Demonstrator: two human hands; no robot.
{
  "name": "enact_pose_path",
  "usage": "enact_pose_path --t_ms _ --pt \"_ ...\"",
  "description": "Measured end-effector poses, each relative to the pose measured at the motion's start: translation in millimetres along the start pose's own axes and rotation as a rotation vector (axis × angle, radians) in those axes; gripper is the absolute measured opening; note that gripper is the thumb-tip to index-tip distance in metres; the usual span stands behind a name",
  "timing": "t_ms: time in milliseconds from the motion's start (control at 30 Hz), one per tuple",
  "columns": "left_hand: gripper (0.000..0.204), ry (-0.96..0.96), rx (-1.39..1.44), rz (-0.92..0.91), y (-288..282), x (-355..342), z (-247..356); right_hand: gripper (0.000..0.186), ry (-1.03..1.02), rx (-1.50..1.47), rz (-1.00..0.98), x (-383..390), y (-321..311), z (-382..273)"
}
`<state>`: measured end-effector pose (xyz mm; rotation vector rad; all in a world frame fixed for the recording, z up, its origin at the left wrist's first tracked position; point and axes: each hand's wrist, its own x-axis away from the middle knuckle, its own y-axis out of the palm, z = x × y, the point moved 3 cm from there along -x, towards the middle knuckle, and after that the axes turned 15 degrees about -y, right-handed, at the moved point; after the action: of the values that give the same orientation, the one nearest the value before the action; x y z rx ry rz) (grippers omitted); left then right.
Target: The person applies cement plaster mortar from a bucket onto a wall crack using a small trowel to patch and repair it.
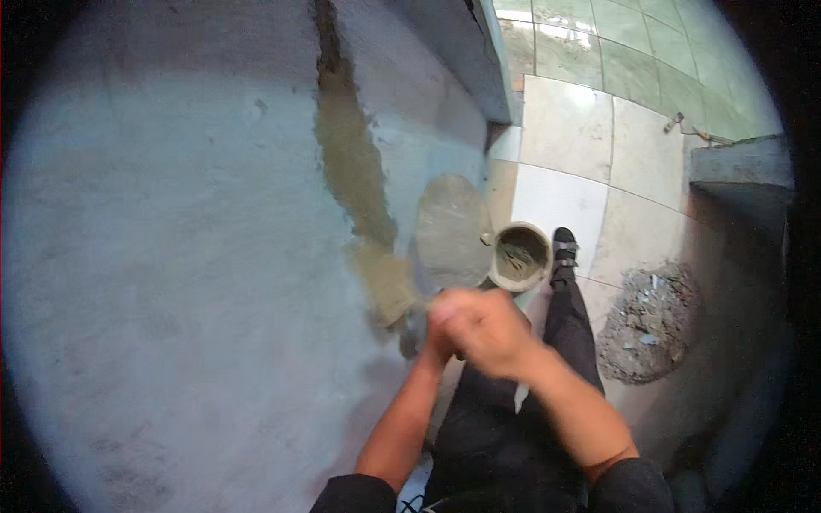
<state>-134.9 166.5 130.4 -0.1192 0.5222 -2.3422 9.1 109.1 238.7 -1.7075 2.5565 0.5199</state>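
Note:
My right hand [492,332] is closed in a fist, blurred by motion, in front of the blue wall [197,282]. From it a mortar-smeared trowel [389,286] reaches left, its blade against the wall; the handle is hidden in the grip. The blade lies at the lower end of a grey-brown strip of wet mortar [355,162] that runs up the wall. My left hand [438,338] sits just behind the right, mostly covered by it, so its fingers and anything in them are hidden.
A round bucket [520,278] with mortar inside stands on the tiled floor [564,128], beside my shoe [564,248]. Left of it is a smooth grey oval patch [453,231]. A rubble heap [650,325] lies on the right, near a ledge [744,162].

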Motion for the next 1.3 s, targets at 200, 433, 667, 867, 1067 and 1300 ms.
enact_pose_path --t_ms 200,433,667,867,1067,1300 --pt "0.032 -1.050 0.397 -0.126 -25.1 -19.1 103.8 0.042 0.256 0.531 0.107 37.4 -139.0 -48.5" --pt "0.020 -0.724 0.474 -0.228 -61.1 -22.1 233.3 0.041 0.073 0.716 -0.217 18.8 -103.9 -186.4" --pt "0.017 -0.521 0.872 -0.236 -92.3 0.4 291.4 0.047 0.015 1.050 -0.369 71.1 -103.4 -208.2" --pt "0.019 -0.545 0.711 -0.188 -109.4 8.0 325.5 0.046 0.110 0.407 0.016 79.5 -91.4 -247.2" --pt "0.015 -0.568 0.752 -0.311 -115.4 16.7 340.8 0.046 -0.004 0.405 -0.160 14.5 -59.7 -304.4" --pt "0.010 -0.617 0.883 -0.312 -87.5 33.1 349.2 0.049 -0.039 0.889 -0.408 29.3 -135.5 -290.9"
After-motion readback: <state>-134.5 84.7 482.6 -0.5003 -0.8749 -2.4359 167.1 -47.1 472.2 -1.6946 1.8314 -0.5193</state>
